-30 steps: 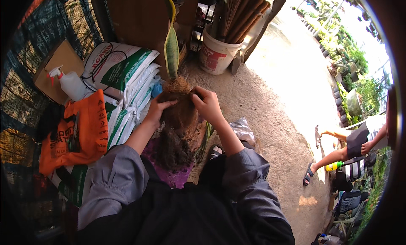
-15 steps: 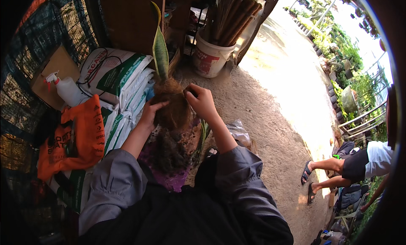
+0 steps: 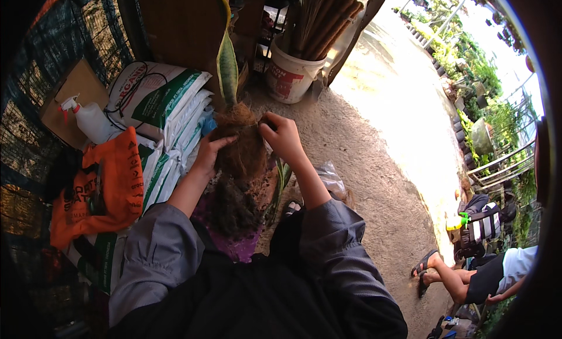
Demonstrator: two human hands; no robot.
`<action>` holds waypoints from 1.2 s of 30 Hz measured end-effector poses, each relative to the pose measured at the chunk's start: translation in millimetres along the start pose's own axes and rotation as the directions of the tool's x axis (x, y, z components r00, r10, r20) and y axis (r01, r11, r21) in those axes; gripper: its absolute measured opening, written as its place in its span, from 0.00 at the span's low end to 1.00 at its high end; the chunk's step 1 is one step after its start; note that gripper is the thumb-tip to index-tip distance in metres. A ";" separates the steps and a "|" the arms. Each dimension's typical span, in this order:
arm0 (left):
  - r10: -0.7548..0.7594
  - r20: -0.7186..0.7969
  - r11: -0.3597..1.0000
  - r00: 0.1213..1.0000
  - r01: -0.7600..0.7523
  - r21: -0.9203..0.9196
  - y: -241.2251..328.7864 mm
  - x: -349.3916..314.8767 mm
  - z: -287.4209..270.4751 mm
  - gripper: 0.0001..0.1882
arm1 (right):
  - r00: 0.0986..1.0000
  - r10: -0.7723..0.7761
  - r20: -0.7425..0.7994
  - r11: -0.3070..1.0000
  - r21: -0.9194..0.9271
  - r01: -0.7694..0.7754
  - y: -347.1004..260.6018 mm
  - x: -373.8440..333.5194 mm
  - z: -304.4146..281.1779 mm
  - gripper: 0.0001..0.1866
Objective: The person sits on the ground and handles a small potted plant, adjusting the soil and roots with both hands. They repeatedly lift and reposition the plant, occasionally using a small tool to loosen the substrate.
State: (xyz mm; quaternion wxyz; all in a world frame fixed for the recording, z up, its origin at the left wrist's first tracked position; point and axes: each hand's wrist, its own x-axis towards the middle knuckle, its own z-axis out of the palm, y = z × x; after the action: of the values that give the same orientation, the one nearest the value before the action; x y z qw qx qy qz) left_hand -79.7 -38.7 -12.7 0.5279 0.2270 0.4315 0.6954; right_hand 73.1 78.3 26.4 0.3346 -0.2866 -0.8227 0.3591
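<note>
A snake plant leaf point(image 3: 227, 67), green with yellow edges, stands upright out of a ball of brown coconut fibre point(image 3: 243, 155). My left hand point(image 3: 209, 155) grips the ball's left side, thumb across its front. At the ball's upper right, my right hand point(image 3: 281, 135) is closed in a pinch; a thin pale strand seems to cross the fibre towards it, but what the fingertips hold is too small to make out. Below the ball lies a dark, loose heap of fibre or soil point(image 3: 235, 207) on a purple sheet point(image 3: 225, 242). More striped leaves point(image 3: 280, 184) show beside it.
Stacked white-and-green sacks point(image 3: 175, 102), an orange bag point(image 3: 111, 187) and a spray bottle point(image 3: 92, 121) stand at left. A white bucket point(image 3: 291, 76) holds brooms and fibre rolls. A clear plastic bag point(image 3: 331, 178) lies on sandy ground. Another person's legs point(image 3: 453, 274) show at right.
Both hands stay on the fibre ball, with the right hand's pinch nearly unchanged. The other person at right has moved nearer the lower edge, uncovering a dark bag and a yellow-green bottle.
</note>
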 end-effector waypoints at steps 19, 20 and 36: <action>0.031 -0.043 0.998 0.999 -0.029 0.050 10.1 -10.7 12.3 0.16 | 0.997 -0.043 -0.071 0.997 0.066 0.048 1.9 -1.0 -0.8 0.08; 0.024 -0.037 0.999 0.999 -0.023 0.036 10.3 -10.6 11.8 0.16 | 0.997 -0.044 -0.066 0.996 0.076 0.049 2.7 -1.0 0.4 0.09; -0.013 -0.013 1.000 1.000 0.013 -0.007 2.4 -2.2 1.2 0.15 | 0.999 -0.033 0.034 0.999 -0.008 0.033 3.5 -0.8 -2.6 0.11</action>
State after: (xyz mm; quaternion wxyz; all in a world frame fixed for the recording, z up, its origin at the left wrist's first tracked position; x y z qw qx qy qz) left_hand -79.3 -40.4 -9.7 0.5304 0.2178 0.4342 0.6948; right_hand 76.4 80.7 24.7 0.3255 -0.2684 -0.8344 0.3547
